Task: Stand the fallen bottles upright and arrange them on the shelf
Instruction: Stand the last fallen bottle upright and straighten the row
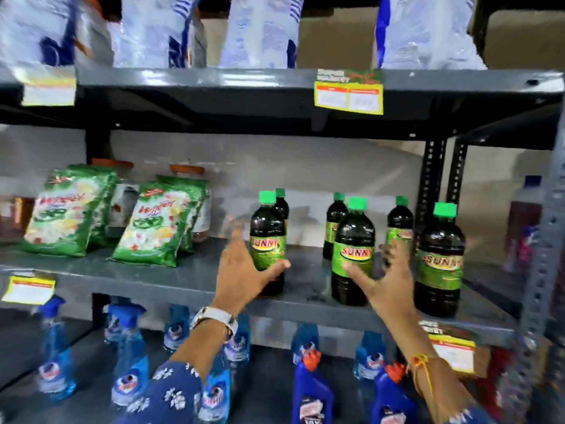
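Several dark bottles with green caps and green "SUNNY" labels stand upright on the grey middle shelf (pixel 183 280). My left hand (pixel 244 270) wraps around the lower part of the leftmost front bottle (pixel 267 240), thumb across its front. My right hand (pixel 386 280) hovers with fingers spread, right in front of the middle front bottle (pixel 353 249), holding nothing. A third front bottle (pixel 440 258) stands at the right near the shelf post. Three smaller-looking bottles stand behind, one (pixel 334 224) partly hidden by the front row.
Green snack bags (pixel 70 209) lean at the left of the same shelf, jars behind them. Blue spray bottles (pixel 128 353) and blue jugs (pixel 308 390) fill the shelf below. White-blue bags sit on the top shelf. A perforated steel post (pixel 547 240) stands at the right edge.
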{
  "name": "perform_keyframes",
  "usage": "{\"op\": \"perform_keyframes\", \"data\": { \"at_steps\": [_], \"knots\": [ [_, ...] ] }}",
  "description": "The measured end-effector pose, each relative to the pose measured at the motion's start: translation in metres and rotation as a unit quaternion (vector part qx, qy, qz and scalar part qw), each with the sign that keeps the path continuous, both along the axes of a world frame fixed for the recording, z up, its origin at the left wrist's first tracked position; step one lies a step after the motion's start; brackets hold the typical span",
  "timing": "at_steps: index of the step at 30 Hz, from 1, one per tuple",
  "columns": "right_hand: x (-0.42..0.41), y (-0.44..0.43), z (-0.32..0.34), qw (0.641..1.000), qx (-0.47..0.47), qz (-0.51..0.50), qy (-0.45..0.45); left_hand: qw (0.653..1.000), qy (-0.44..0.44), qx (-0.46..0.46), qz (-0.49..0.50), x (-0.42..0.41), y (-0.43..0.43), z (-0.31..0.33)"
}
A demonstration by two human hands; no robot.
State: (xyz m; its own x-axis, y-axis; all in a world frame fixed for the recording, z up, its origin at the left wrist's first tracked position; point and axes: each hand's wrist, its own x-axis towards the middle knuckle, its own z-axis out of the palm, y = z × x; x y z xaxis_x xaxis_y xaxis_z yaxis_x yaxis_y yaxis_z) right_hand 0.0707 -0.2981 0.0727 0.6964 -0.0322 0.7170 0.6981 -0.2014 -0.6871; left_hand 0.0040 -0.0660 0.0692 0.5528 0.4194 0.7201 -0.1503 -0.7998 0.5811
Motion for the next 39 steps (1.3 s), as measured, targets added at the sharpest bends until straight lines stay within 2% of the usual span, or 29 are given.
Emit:
{"op": "perform_keyframes", "data": {
  "at_steps": [2, 5, 10, 27, 30, 33, 35, 36, 37, 39],
  "knots": [
    [0.003, 0.017, -0.008, 0.993, -0.068, -0.014, 0.095, 0.994, 0.106, -0.017, -0.021, 0.002, 0.002, -0.005],
    [0.004, 0.02, -0.018, 0.978, -0.158, -0.062, 0.12, 0.982, 0.184, 0.012, 0.041, 0.008, 0.003, -0.016],
    [0.005, 0.023, -0.016, 0.968, -0.19, -0.113, 0.119, 0.987, 0.15, 0.024, 0.055, 0.011, 0.004, -0.016],
    [0.003, 0.019, -0.019, 0.966, -0.214, -0.1, 0.104, 0.996, 0.07, 0.025, 0.045, 0.013, 0.008, -0.026],
    [-0.001, 0.017, -0.02, 0.979, -0.175, -0.053, 0.095, 0.997, -0.011, -0.079, -0.004, 0.011, 0.014, -0.026],
    [-0.015, -0.001, -0.025, 0.996, -0.073, -0.025, 0.037, 0.967, -0.18, -0.165, -0.071, 0.0, 0.008, -0.033],
    [-0.019, -0.027, -0.022, 0.994, -0.027, -0.084, -0.063, 0.957, -0.249, -0.123, -0.083, -0.011, -0.014, -0.036],
    [-0.018, -0.043, -0.017, 0.987, 0.001, -0.124, -0.101, 0.957, -0.255, -0.091, -0.1, -0.014, -0.029, -0.035],
    [-0.013, -0.06, -0.009, 0.981, 0.03, -0.154, -0.117, 0.959, -0.246, -0.06, -0.129, -0.013, -0.047, -0.031],
    [0.001, -0.088, 0.005, 0.98, 0.056, -0.175, -0.079, 0.962, -0.186, -0.036, -0.195, -0.003, -0.082, -0.017]
  ]
}}
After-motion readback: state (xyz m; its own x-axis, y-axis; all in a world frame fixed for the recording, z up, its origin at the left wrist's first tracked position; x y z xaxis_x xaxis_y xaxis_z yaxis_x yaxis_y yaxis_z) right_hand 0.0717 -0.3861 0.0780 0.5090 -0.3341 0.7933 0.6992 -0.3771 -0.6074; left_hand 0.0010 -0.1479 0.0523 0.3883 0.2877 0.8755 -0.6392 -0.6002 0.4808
